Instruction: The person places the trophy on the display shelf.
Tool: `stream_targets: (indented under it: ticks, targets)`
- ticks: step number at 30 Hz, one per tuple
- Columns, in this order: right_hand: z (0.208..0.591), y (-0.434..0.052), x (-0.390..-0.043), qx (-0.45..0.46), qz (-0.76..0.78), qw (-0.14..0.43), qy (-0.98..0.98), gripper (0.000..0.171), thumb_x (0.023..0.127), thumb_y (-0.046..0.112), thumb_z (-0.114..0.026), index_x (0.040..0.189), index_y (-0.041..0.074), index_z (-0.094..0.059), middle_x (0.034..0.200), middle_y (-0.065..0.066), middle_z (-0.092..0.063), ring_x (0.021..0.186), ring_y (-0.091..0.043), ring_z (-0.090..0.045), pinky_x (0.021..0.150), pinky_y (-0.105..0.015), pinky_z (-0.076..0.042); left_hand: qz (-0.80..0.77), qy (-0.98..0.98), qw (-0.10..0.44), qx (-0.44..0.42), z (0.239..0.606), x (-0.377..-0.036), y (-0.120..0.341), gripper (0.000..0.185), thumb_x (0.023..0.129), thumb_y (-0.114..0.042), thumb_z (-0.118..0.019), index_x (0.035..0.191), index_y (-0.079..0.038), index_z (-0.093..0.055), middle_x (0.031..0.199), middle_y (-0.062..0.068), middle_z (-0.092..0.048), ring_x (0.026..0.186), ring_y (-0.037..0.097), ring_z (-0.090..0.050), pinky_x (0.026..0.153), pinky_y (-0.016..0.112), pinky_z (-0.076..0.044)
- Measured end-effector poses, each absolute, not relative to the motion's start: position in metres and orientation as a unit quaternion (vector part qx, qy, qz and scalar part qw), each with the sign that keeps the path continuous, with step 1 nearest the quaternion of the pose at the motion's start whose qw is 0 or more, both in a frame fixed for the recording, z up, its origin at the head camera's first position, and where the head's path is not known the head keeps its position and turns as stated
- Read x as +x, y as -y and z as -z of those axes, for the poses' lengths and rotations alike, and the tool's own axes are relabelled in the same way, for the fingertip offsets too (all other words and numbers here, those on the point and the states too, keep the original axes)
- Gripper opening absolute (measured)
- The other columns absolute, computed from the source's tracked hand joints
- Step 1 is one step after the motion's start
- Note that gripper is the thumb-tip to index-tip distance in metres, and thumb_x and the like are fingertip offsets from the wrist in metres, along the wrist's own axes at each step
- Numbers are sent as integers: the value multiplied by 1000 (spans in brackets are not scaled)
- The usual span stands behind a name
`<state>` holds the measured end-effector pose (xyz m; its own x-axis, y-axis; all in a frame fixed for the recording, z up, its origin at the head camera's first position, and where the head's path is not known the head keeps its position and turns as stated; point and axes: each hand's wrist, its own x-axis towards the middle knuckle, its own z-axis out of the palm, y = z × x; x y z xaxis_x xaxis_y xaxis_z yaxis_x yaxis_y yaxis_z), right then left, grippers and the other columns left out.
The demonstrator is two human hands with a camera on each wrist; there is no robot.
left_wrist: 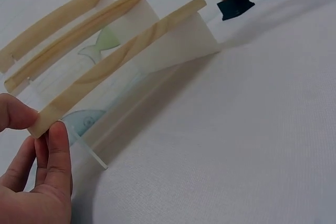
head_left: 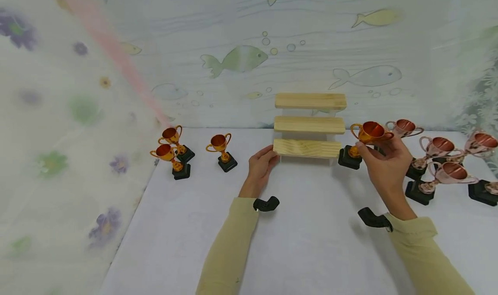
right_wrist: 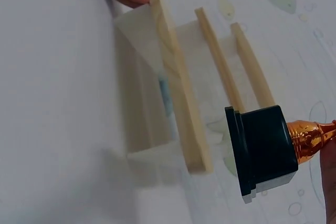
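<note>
A: While our left hand (head_left: 260, 167) pinches the left end of the stand's (head_left: 308, 128) lowest plank (head_left: 307, 148), probably to steady it, what are we holding on the other side?

B: Our right hand (head_left: 383, 161) has its fingers curled round a gold trophy (head_left: 363, 138), just right of the stand, at the lowest plank's end. We cannot tell whether its black base touches the desk (head_left: 311, 243).

A: And the others?

B: Three more gold trophies (head_left: 173, 150) stand well left of the stand; the pink ones (head_left: 441, 161) cluster further right of it, behind our right hand.

A: So colours sit apart, seemingly sorted either side of the stand.
</note>
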<state>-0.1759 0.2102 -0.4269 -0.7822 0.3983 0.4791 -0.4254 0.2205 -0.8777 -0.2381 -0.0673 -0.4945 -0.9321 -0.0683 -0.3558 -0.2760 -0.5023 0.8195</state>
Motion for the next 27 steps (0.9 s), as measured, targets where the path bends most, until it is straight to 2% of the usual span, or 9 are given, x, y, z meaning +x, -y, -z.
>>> stream_targets:
  ticks: [6, 13, 20, 27]
  targets:
    - [420, -193, -191, 40, -639, 332, 693, 35, 80, -11, -78, 112, -3, -67, 110, 0, -70, 93, -14, -68, 81, -16, -58, -848, -499, 53, -171, 493, -239, 66, 38, 91, 10, -61, 129, 9, -63, 130, 24, -63, 96, 17, -67, 89, 26, -59]
    - [407, -172, -211, 62, -651, 325, 684, 32, 81, -7, -79, 108, 6, -69, 107, 1, -69, 94, -14, -69, 81, -17, -59, -847, -498, 48, -179, 493, -239, 64, 37, 91, 10, -61, 128, 10, -64, 127, 24, -65, 93, 17, -67, 91, 28, -59]
    - [384, -156, -231, 113, -676, 314, 657, 23, 81, -9, -77, 102, -2, -70, 100, 1, -71, 89, -12, -69, 79, -17, -59, -845, -502, 44, -182, 491, -238, 63, 36, 90, 10, -62, 126, 9, -65, 126, 23, -66, 93, 17, -68, 90, 28, -59]
    - [377, -150, -266, 131, -719, 293, 616, 22, 80, -8, -78, 98, 2, -69, 100, -4, -70, 88, -16, -69, 76, -18, -60, -846, -497, 40, -190, 489, -237, 62, 36, 90, 10, -62, 126, 9, -66, 126, 24, -66, 94, 18, -68, 92, 30, -59]
